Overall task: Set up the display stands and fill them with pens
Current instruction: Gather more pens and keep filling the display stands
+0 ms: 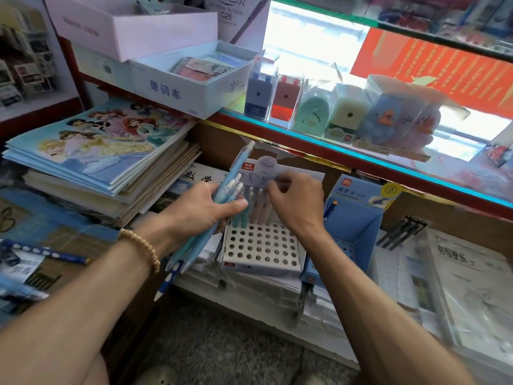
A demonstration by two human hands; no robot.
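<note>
Both forearms bare from the lower frame edge up to the hands; no sleeves visible. Left hand (200, 209): no rings or glove seen. Left wrist carries a bracelet (141, 250) of small round beads, pale tan, wood-like, strung in a single row that wraps the wrist just behind the hand. Beads look uniform in size; clasp or knot cannot be made out. Right hand (295, 201): bare, nothing worn on the fingers or on the wrist behind it. Fingernails short on both hands, as far as blur allows.
</note>
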